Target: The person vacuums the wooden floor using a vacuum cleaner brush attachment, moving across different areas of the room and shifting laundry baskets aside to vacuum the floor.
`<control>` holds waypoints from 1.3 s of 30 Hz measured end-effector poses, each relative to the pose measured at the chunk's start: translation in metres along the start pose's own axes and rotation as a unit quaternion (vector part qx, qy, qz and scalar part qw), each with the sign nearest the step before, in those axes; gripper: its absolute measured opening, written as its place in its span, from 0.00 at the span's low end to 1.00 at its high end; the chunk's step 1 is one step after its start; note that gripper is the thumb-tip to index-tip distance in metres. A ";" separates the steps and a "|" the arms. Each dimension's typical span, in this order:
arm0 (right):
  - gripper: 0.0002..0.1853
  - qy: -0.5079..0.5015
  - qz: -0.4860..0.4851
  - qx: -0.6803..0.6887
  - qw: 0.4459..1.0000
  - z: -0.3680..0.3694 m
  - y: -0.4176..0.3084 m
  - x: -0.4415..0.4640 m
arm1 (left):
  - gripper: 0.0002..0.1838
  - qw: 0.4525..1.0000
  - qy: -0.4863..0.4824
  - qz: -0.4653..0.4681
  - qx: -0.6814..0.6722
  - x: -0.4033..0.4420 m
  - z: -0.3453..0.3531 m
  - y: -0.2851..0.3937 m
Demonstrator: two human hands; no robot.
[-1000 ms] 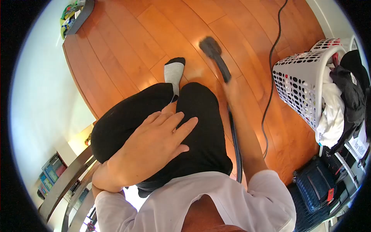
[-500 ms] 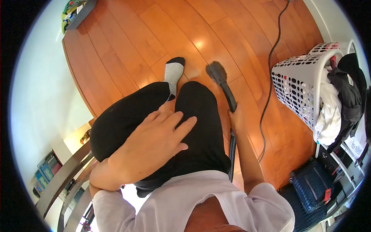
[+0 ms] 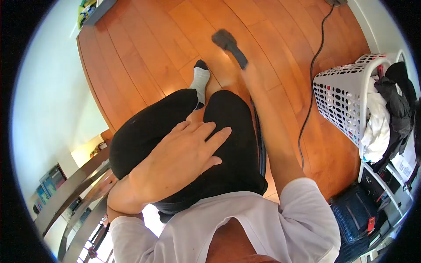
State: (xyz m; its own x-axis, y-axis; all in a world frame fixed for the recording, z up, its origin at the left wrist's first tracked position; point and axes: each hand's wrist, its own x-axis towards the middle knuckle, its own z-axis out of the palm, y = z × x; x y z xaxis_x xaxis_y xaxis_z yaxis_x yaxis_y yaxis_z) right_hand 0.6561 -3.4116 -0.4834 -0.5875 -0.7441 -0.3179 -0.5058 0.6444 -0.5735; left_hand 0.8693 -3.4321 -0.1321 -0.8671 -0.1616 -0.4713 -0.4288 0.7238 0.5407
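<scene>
My right hand point(image 3: 254, 79), blurred by motion, is wrapped round the handle of a dark brush-headed vacuum tool point(image 3: 227, 41). The tool's bristled head is over the wooden floor point(image 3: 175, 48), ahead of my socked foot point(image 3: 200, 81). From behind the hand a black hose point(image 3: 261, 144) runs back along my right thigh. My left hand point(image 3: 184, 153) rests palm down across my lap on the black trousers point(image 3: 232, 144), fingers apart and holding nothing.
A white perforated laundry basket point(image 3: 342, 96) with clothes stands at the right. A black cord point(image 3: 312, 83) crosses the floor beside it. Below the basket lies a dark blue bag point(image 3: 355, 215). A wooden railing point(image 3: 66, 206) is at lower left.
My right hand first drew the brush tool back toward me, then pushed it forward and to the left, farther out over the floor. My left hand stays on my lap.
</scene>
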 end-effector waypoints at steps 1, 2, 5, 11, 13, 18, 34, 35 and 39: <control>0.20 0.002 -0.001 0.014 1.000 0.010 0.034 -0.026 | 0.30 1.000 -0.009 0.000 -0.014 -0.003 0.000 -0.002; 0.22 -0.092 0.054 -0.017 0.994 0.013 0.074 -0.050 | 0.30 1.000 0.000 -0.009 -0.013 -0.007 -0.001 -0.005; 0.22 -0.061 0.098 0.033 0.993 -0.033 0.104 -0.173 | 0.30 0.999 0.029 -0.026 -0.009 -0.014 -0.003 -0.015; 0.20 -0.047 0.086 0.015 0.995 -0.026 0.091 -0.209 | 0.32 0.998 0.005 -0.061 -0.032 -0.014 -0.008 -0.023; 0.21 -0.088 0.133 0.029 0.987 -0.020 0.035 -0.161 | 0.32 0.998 0.016 -0.055 -0.026 -0.016 -0.004 -0.020; 0.17 0.008 -0.029 -0.012 0.999 0.040 -0.026 -0.023 | 0.31 0.999 0.029 -0.018 -0.011 -0.012 0.002 -0.006; 0.20 0.118 0.337 0.136 0.924 -0.118 0.235 -0.282 | 0.30 0.994 -0.018 0.102 0.017 0.026 -0.012 0.034; 0.20 0.114 0.364 0.160 0.911 -0.110 0.245 -0.295 | 0.30 0.994 -0.031 0.099 0.019 0.032 -0.015 0.035; 0.22 0.198 0.255 0.055 0.945 -0.077 0.240 -0.256 | 0.33 0.989 -0.073 0.118 0.043 0.065 -0.020 0.052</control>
State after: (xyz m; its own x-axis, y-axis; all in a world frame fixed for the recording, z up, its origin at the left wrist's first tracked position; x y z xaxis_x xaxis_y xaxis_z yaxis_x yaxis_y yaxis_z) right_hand 0.6366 -3.0526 -0.4814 -0.9383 -0.2041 -0.2791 -0.0377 0.8628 -0.5042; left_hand 0.7860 -3.4182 -0.1205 -0.8921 0.1129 -0.4376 -0.1901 0.7847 0.5900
